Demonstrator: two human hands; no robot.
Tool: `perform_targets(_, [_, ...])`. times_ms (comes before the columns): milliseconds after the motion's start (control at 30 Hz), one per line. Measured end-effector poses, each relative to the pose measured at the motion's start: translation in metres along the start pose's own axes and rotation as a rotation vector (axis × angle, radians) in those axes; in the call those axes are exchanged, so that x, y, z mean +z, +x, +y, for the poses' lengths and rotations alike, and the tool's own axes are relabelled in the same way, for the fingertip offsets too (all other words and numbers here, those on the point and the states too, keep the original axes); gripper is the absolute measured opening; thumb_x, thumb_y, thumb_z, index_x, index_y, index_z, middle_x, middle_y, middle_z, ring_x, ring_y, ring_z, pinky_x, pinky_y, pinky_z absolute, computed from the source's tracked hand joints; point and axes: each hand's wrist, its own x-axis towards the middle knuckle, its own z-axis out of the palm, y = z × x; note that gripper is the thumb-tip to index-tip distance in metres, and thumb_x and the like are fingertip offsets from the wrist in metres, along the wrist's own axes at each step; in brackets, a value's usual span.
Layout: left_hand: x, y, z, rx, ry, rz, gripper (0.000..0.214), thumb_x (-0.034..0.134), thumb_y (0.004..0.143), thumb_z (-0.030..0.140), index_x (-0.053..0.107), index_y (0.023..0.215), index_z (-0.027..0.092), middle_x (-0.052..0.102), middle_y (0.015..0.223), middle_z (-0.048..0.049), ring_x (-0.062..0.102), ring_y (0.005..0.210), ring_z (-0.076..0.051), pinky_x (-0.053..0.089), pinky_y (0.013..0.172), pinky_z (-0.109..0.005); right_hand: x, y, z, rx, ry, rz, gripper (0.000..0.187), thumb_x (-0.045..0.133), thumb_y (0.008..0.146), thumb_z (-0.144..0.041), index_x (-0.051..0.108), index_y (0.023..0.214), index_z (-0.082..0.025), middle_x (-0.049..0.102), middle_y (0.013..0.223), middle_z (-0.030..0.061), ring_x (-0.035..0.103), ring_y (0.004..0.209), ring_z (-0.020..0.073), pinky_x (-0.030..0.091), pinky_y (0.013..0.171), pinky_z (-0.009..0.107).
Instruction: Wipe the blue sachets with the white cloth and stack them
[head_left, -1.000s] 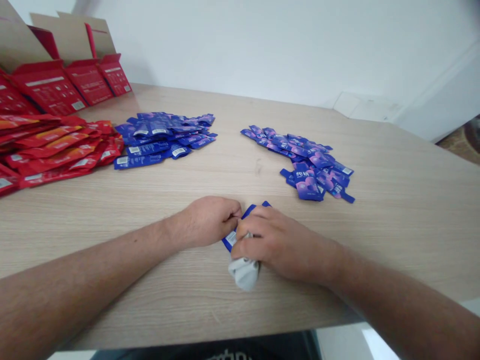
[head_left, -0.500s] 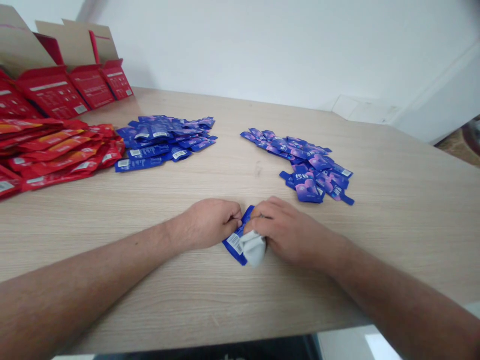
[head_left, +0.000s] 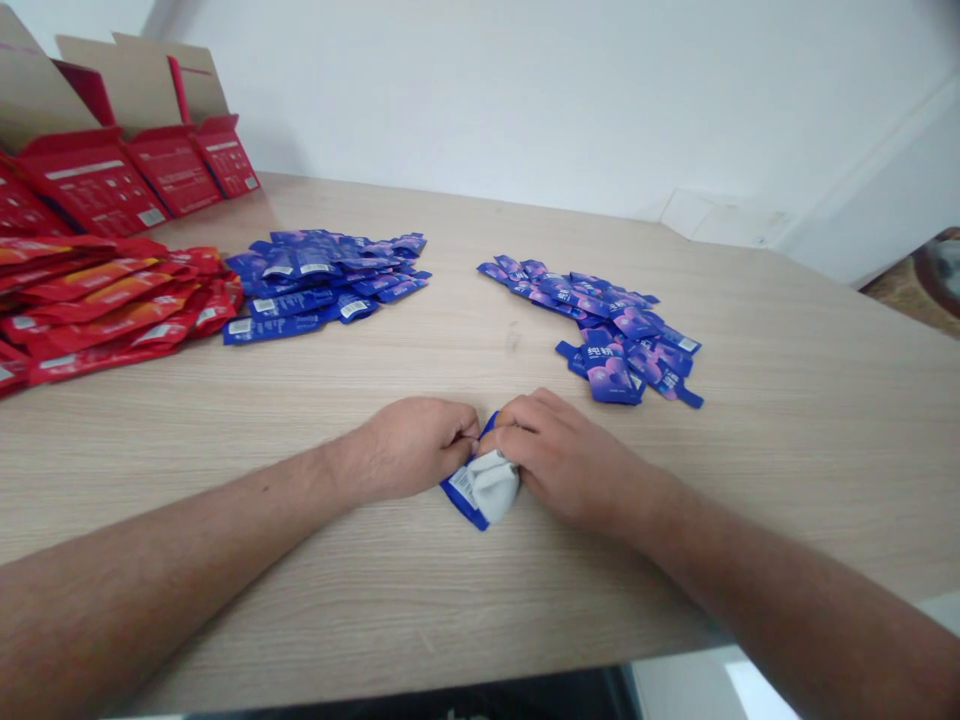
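A small blue packet [head_left: 471, 512] with a barcode label lies tilted on the table in front of me. My left hand [head_left: 421, 447] is closed, its thumb and fingers pinching the packet's left edge. From the other side my right hand [head_left: 574, 455] has its fingers closed around a crumpled white cloth [head_left: 495, 488], which lies against the packet and covers part of it. The right fingertips are partly hidden behind the cloth, and the packet's upper end is mostly covered by the hands.
Beyond my hands, one pile of blue packets [head_left: 322, 275] lies left and another pile of blue-purple packets [head_left: 607, 320] right. Red packets [head_left: 112, 300] are heaped at far left, before open red cartons [head_left: 97, 185]. A white wall [head_left: 525, 110] borders the wooden table [head_left: 360, 600].
My right hand and the white cloth have shifted slightly left across the packet, hiding more of its barcode. The left hand keeps its pinch. The whole view has moved a little.
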Motion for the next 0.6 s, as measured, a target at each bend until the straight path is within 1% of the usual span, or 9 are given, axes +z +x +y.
perform_targets(67, [-0.0007, -0.0003, 0.0003, 0.003, -0.007, -0.011, 0.021, 0.046, 0.088, 0.028, 0.067, 0.086, 0.023, 0.07, 0.079, -0.0001, 0.06, 0.071, -0.015, 0.037, 0.058, -0.024, -0.001, -0.0003, -0.0057, -0.108, 0.026, -0.051, 0.022, 0.047, 0.098, -0.015, 0.066, 0.106, -0.02, 0.061, 0.106, 0.0075, 0.051, 0.103, 0.0218, 0.04, 0.097, 0.04])
perform_targets(133, [-0.0009, -0.0004, 0.0004, 0.006, -0.01, -0.01, 0.02, 0.047, 0.088, 0.028, 0.066, 0.086, 0.023, 0.07, 0.079, 0.0, 0.06, 0.071, -0.015, 0.037, 0.059, -0.024, -0.0026, -0.0015, -0.0076, -0.156, 0.038, -0.099, 0.021, 0.048, 0.098, -0.016, 0.066, 0.106, -0.021, 0.061, 0.104, 0.0064, 0.051, 0.103, 0.0212, 0.04, 0.097, 0.039])
perform_targets(200, [-0.0007, -0.0002, 0.0006, 0.005, -0.007, -0.004, 0.02, 0.047, 0.088, 0.029, 0.066, 0.086, 0.023, 0.07, 0.079, 0.0, 0.06, 0.071, -0.015, 0.037, 0.059, -0.024, -0.003, -0.0023, -0.0044, -0.088, 0.024, -0.082, 0.02, 0.05, 0.096, -0.013, 0.067, 0.105, -0.019, 0.061, 0.102, 0.0073, 0.051, 0.101, 0.0214, 0.041, 0.095, 0.04])
perform_targets(300, [-0.0002, 0.0002, 0.0006, -0.004, 0.003, 0.0, 0.022, 0.047, 0.089, 0.03, 0.067, 0.086, 0.023, 0.07, 0.079, -0.0003, 0.06, 0.071, -0.015, 0.037, 0.058, -0.024, -0.0011, -0.0016, -0.0007, 0.035, -0.012, -0.004, 0.02, 0.051, 0.094, -0.011, 0.066, 0.105, -0.017, 0.059, 0.105, 0.0095, 0.051, 0.099, 0.0223, 0.042, 0.093, 0.04])
perform_targets(367, [0.0001, 0.0002, 0.0001, -0.008, 0.002, -0.006, 0.022, 0.046, 0.088, 0.029, 0.067, 0.086, 0.023, 0.069, 0.079, -0.0004, 0.06, 0.071, -0.015, 0.037, 0.058, -0.024, -0.0004, -0.0012, -0.004, 0.006, -0.016, -0.007, 0.02, 0.05, 0.096, -0.013, 0.066, 0.107, -0.018, 0.059, 0.107, 0.0095, 0.05, 0.102, 0.0226, 0.041, 0.095, 0.041])
perform_targets(433, [0.0004, 0.0001, -0.0007, -0.005, -0.005, -0.014, 0.021, 0.046, 0.088, 0.028, 0.067, 0.086, 0.022, 0.069, 0.078, -0.0003, 0.06, 0.071, -0.015, 0.037, 0.058, -0.024, -0.0014, -0.0021, -0.0088, -0.094, -0.001, -0.066, 0.021, 0.048, 0.098, -0.016, 0.066, 0.109, -0.02, 0.059, 0.107, 0.0081, 0.05, 0.104, 0.0223, 0.04, 0.097, 0.04])
perform_targets(500, [0.0008, 0.0002, -0.0014, 0.005, -0.012, -0.015, 0.021, 0.047, 0.088, 0.029, 0.066, 0.086, 0.023, 0.069, 0.078, 0.0001, 0.06, 0.07, -0.015, 0.037, 0.058, -0.024, -0.0027, -0.0036, -0.0096, -0.14, 0.017, -0.113, 0.021, 0.047, 0.099, -0.017, 0.066, 0.109, -0.021, 0.059, 0.105, 0.0069, 0.05, 0.103, 0.0216, 0.04, 0.097, 0.039])
perform_targets(533, [0.001, 0.0004, -0.0016, 0.008, -0.013, -0.01, 0.02, 0.047, 0.088, 0.03, 0.066, 0.086, 0.023, 0.069, 0.078, 0.0003, 0.06, 0.07, -0.015, 0.037, 0.058, -0.024, -0.0029, -0.0041, -0.008, -0.119, 0.019, -0.113, 0.021, 0.048, 0.098, -0.016, 0.066, 0.108, -0.021, 0.059, 0.104, 0.0069, 0.05, 0.102, 0.0216, 0.04, 0.097, 0.039])
perform_targets(600, [0.0015, 0.0009, -0.0016, 0.007, -0.008, 0.0, 0.02, 0.047, 0.088, 0.03, 0.066, 0.086, 0.024, 0.069, 0.078, 0.0006, 0.06, 0.07, -0.015, 0.036, 0.058, -0.024, -0.0021, -0.0039, -0.0027, -0.021, 0.006, -0.066, 0.02, 0.049, 0.096, -0.014, 0.065, 0.107, -0.019, 0.058, 0.105, 0.0082, 0.05, 0.101, 0.0222, 0.041, 0.095, 0.04])
